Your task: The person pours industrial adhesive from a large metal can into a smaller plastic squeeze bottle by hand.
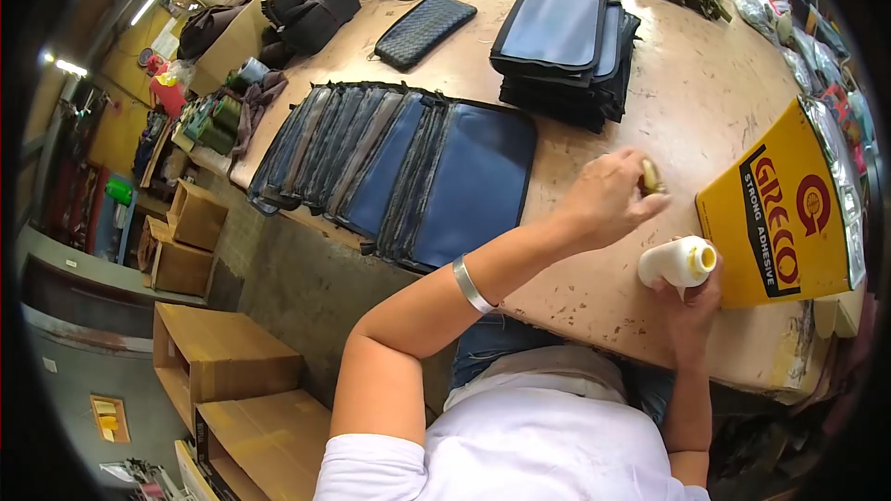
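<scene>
My left hand [608, 193], with a metal bracelet on that arm, is raised over the table. Its fingers pinch a small yellowish piece [650, 176], which looks like a bottle cap, though part of it is hidden. My right hand [691, 311] grips a white plastic bottle [668, 263] from below and behind. The bottle is tilted, its uncapped mouth turned to the right and smeared with yellow glue. Right beside it stands a yellow adhesive tin [775, 213] with black and red lettering.
A fanned row of dark blue, black-edged panels [478, 190] lies left of my hands. Behind is a stack of similar panels [557, 32] and a black woven pouch [425, 31]. Cardboard boxes [227, 353] stand on the floor, past the table edge [594, 329].
</scene>
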Tool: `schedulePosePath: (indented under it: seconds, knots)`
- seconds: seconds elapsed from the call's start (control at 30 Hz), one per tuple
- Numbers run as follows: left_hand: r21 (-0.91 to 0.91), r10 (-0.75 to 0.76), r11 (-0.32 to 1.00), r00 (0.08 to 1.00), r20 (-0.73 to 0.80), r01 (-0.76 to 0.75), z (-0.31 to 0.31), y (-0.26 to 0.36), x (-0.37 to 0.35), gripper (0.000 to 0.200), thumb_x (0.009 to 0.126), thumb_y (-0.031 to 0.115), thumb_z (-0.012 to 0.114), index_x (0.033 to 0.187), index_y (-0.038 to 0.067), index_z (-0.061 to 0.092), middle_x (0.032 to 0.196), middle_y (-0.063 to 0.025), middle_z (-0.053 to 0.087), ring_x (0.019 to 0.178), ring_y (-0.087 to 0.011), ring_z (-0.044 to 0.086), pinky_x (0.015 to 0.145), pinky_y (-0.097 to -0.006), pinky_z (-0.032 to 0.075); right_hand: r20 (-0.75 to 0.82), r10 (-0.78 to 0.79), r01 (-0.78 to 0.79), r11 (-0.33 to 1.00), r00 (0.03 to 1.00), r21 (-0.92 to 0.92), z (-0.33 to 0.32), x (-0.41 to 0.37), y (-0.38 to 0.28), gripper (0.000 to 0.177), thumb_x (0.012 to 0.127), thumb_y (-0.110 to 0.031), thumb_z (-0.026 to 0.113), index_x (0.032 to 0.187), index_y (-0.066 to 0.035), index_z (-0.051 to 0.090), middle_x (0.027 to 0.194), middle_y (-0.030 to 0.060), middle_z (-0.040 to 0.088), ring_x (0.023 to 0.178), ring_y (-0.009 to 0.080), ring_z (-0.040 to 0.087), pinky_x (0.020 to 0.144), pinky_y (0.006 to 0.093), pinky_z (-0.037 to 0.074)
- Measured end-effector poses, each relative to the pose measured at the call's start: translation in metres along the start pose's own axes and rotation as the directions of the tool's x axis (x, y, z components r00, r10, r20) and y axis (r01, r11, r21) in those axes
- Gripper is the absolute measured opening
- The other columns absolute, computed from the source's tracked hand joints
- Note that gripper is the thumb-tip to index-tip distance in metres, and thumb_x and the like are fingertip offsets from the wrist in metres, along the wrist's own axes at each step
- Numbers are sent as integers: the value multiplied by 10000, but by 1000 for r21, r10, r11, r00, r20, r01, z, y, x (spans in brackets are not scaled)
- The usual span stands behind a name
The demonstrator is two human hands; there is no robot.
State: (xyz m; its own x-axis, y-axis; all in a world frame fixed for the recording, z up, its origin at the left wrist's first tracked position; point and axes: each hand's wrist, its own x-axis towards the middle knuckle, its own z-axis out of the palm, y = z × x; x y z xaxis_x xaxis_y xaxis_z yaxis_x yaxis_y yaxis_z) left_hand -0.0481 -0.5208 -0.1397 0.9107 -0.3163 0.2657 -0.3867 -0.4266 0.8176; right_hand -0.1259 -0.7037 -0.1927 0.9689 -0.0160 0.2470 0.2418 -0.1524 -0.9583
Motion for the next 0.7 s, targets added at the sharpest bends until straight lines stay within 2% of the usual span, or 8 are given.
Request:
schedulePosePath:
  seconds: [0.07,0.27,0.47,0.53,0.57,0.6,0.67,0.7]
  knots:
    - [316,90,945,996,5,-87,10,-29,-8,281,750,208,644,927,6,561,858,-145,547,800,-282,557,706,-352,450,-15,17,-17,1000,1000,7,-6,-1,3,586,703,-53,710,1190,-9,387,1096,91,506,992,165,515,883,308,419]
    - [369,-10,929,990,139,-43,27,-51,-16,437,699,107,658,1096,12,503,1044,-174,501,956,-338,518,834,-380,425,1,12,-12,999,1000,-33,-10,0,11,616,706,-48,701,1223,-7,369,1104,97,501,1015,180,503,912,323,398]
    - [348,164,931,976,-141,-106,-66,-8,-53,479,667,86,711,1109,41,533,1067,-146,571,1007,-311,538,857,-352,435,7,94,-94,995,996,-25,-10,-4,18,573,706,-21,687,1202,9,401,1096,103,507,1014,181,511,906,325,409]
    - [528,280,849,825,-491,27,-120,-17,-86,325,714,102,675,1023,51,589,1047,-101,586,984,-233,547,817,-331,442,35,122,-122,992,992,-16,-9,-2,16,553,704,-17,689,1185,12,420,1089,102,515,1004,181,520,893,323,422]
    - [595,341,783,675,-654,181,-146,-34,-108,316,721,86,653,1023,50,565,1064,-111,561,1005,-263,515,891,-361,392,37,130,-130,992,991,-2,-8,-1,11,543,702,-16,692,1176,14,429,1086,101,521,996,182,527,883,321,430]
    - [555,321,742,527,-787,377,-169,-60,-138,275,763,113,629,1025,52,565,1130,-121,514,1079,-263,464,933,-364,354,34,141,-141,990,989,7,-7,-2,8,534,699,-15,695,1167,15,439,1082,100,527,989,183,534,874,319,437]
    - [363,263,833,277,-924,418,-232,-144,-206,327,836,156,571,1116,2,503,1173,-162,469,1103,-279,438,963,-364,325,58,164,-167,985,985,42,-5,0,15,512,704,-25,697,1150,17,449,1068,94,542,965,188,551,852,319,453]
    - [246,140,794,227,-964,556,-252,-168,-232,361,869,199,527,1142,-30,467,1166,-162,475,1076,-264,453,955,-355,333,50,182,-185,982,982,46,-7,1,19,501,707,-30,698,1142,18,455,1060,91,549,953,191,560,841,318,461]
